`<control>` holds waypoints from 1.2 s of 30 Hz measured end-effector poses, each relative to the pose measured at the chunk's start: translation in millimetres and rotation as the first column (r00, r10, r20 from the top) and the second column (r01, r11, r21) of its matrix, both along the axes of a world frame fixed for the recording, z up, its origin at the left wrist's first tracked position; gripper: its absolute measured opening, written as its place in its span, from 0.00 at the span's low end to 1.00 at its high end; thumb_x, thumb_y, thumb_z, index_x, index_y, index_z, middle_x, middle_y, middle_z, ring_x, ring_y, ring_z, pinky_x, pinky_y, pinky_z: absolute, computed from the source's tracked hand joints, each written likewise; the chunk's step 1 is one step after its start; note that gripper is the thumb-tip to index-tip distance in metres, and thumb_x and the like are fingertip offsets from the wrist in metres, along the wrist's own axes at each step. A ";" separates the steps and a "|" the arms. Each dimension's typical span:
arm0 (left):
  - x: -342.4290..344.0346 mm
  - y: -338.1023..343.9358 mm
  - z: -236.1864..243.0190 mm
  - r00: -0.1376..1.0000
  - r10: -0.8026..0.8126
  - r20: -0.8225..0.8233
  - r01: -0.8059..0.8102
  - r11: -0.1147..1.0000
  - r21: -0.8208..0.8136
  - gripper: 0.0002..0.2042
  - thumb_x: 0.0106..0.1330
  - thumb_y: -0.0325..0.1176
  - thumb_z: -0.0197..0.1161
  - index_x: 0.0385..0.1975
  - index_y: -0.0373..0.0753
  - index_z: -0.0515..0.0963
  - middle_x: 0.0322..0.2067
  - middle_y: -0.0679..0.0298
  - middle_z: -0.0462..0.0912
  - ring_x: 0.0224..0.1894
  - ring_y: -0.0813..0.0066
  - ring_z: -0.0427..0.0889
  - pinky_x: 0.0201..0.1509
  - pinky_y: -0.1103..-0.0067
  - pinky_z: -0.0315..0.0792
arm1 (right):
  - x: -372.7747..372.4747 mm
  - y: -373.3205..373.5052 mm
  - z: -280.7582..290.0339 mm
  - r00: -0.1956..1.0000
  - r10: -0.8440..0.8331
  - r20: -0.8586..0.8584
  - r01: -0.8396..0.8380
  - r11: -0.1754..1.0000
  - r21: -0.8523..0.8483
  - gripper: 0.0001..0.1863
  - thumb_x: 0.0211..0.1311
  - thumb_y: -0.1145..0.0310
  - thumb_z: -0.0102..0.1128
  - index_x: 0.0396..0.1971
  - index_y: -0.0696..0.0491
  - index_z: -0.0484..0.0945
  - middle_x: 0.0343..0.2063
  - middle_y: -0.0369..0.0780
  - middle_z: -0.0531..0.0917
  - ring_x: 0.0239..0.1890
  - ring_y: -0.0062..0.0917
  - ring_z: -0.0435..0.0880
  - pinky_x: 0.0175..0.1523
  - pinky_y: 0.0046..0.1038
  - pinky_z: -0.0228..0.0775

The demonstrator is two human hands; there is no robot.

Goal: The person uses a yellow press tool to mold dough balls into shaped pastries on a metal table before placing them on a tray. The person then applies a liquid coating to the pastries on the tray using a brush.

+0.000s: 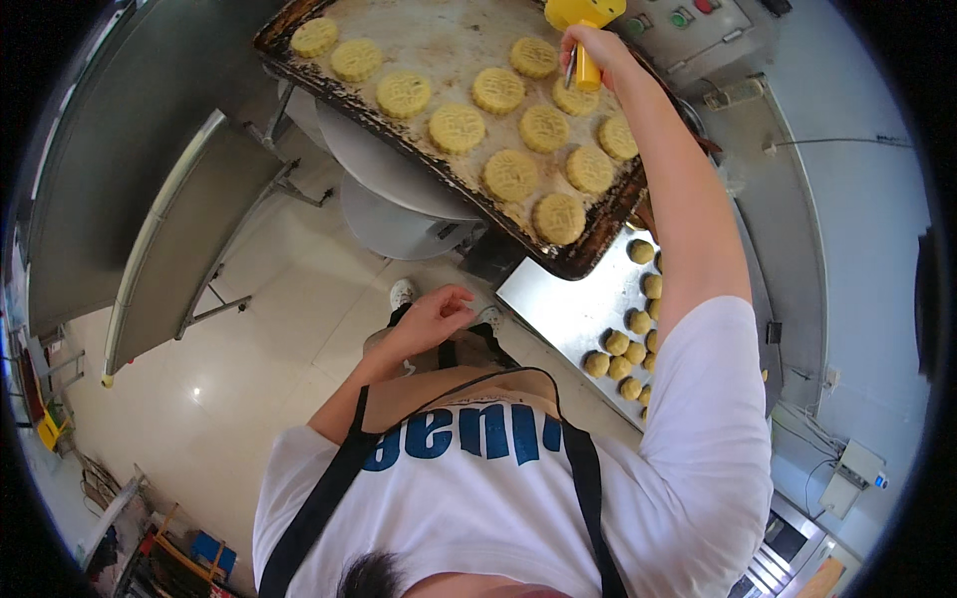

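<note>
My right hand (598,50) is raised over a dark, worn baking tray (414,140) and is shut on a yellow press mould (583,15), whose lower end rests on a pastry near the tray's far right. Several round, patterned yellow pastries (510,174) lie in rows on the tray. My left hand (434,319) hangs at waist height in front of my apron, fingers loosely curled, holding nothing. Below my right arm, several small yellow dough balls (620,354) lie on a steel table (558,299).
A control panel (688,25) with coloured buttons is at the top right. Round steel discs (399,194) sit under the tray. A long steel chute (169,249) stands to the left on the tiled floor. An oven (788,548) is at the lower right.
</note>
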State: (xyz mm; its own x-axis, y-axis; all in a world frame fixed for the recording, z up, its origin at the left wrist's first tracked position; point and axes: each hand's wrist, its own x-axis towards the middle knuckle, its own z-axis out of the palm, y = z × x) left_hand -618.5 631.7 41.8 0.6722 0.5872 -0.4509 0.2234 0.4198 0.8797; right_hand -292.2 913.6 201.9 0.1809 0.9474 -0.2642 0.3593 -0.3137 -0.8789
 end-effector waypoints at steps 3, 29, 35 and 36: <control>-12.6 3.5 -8.6 0.998 0.052 -0.038 -0.052 0.999 -0.006 0.15 0.67 0.33 0.59 0.51 0.37 0.73 0.40 0.65 0.78 0.43 0.79 0.76 0.49 0.81 0.71 | 11.1 26.6 -18.5 0.999 0.038 0.016 -0.037 0.996 -0.086 0.10 0.58 0.67 0.55 0.23 0.58 0.75 0.20 0.42 0.80 0.24 0.28 0.81 0.33 0.31 0.75; 135.5 -18.7 -57.3 0.780 -0.396 -0.485 0.602 0.688 0.406 0.21 0.59 0.50 0.64 0.35 0.34 0.78 0.29 0.52 0.81 0.32 0.57 0.81 0.37 0.69 0.72 | 36.6 -553.0 -186.0 0.486 -0.338 0.806 0.362 0.917 0.167 0.32 0.51 0.56 0.68 0.55 0.54 0.70 0.56 0.47 0.71 0.60 0.45 0.66 0.62 0.47 0.54; 124.0 -30.0 -76.1 0.867 -0.315 -0.385 0.467 0.784 0.409 0.20 0.59 0.50 0.64 0.32 0.36 0.77 0.29 0.49 0.81 0.36 0.50 0.81 0.39 0.65 0.72 | -6.3 -555.2 -219.6 0.336 -0.313 0.888 0.507 0.855 0.109 0.41 0.53 0.52 0.67 0.63 0.53 0.60 0.63 0.49 0.64 0.68 0.43 0.55 0.67 0.57 0.35; 124.0 -32.2 -78.0 0.875 -0.318 -0.365 0.457 0.793 0.404 0.20 0.59 0.51 0.64 0.32 0.36 0.77 0.29 0.48 0.81 0.36 0.50 0.81 0.39 0.65 0.72 | -7.4 -558.9 -222.7 0.349 -0.288 0.892 0.438 0.891 0.116 0.41 0.53 0.55 0.67 0.64 0.53 0.58 0.60 0.49 0.67 0.64 0.41 0.63 0.66 0.50 0.48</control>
State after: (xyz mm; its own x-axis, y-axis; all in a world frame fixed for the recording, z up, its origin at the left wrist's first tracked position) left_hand -494.5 599.6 -36.3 0.7835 0.4863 -0.3868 0.5290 -0.1954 0.8258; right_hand -299.6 354.6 -20.8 0.6970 0.6999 0.1560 0.7161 -0.6909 -0.0997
